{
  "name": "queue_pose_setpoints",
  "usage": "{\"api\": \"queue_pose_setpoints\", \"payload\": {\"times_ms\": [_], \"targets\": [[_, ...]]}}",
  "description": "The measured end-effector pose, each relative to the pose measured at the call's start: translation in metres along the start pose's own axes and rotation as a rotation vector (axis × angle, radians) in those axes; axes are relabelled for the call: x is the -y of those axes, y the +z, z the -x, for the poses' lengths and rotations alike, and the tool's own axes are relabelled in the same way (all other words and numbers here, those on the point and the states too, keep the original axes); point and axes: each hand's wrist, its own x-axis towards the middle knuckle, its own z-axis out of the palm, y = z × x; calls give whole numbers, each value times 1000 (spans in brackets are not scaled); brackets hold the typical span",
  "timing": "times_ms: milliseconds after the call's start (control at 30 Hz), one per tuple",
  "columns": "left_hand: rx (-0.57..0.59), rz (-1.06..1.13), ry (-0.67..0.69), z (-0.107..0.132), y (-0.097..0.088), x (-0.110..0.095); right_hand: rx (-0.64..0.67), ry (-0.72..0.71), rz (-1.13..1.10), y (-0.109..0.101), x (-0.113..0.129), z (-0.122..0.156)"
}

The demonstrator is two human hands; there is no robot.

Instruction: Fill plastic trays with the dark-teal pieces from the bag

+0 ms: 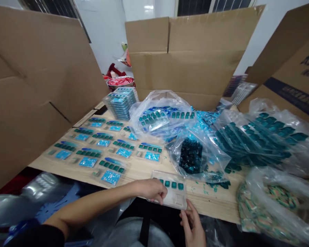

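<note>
A clear plastic case [170, 190] lies near the front edge of the table, with a row of dark green square pieces [173, 185] along its far side. My left hand [154, 189] is over the case's left part, fingers curled together and pointing down. Whatever those fingers hold, if anything, is hidden. At the case's near right corner is my right hand [193, 223], its thumb and a finger on either side of that corner. Left of this case stands a filled one [110, 171] with green pieces, a blue stick-like item and a light blue patterned packet.
Several filled cases [87, 161] lie in rows at left, before a stack of cases [122, 103]. Open plastic bags hold dark green pieces [191, 156], green strips [257, 137] and striped pieces [262, 212]. Tall cardboard panels [190, 68] surround the wooden table [141, 171].
</note>
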Motion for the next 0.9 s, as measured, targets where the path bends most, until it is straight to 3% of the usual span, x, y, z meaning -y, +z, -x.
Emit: {"api": "queue_pose_setpoints", "payload": {"times_ms": [200,400,633,900], "targets": [[-1,-69,-7,4,0,-5,7,-6,-14,1,-4,0],[-81,-192,33,6,0,-14,-53,-18,25,5,15,3],[-38,-295,59,11,-2,-9,-29,18,44,8,31,9],[-210,-603,30,6,44,-34,-42,3,41,9,33,9]]}}
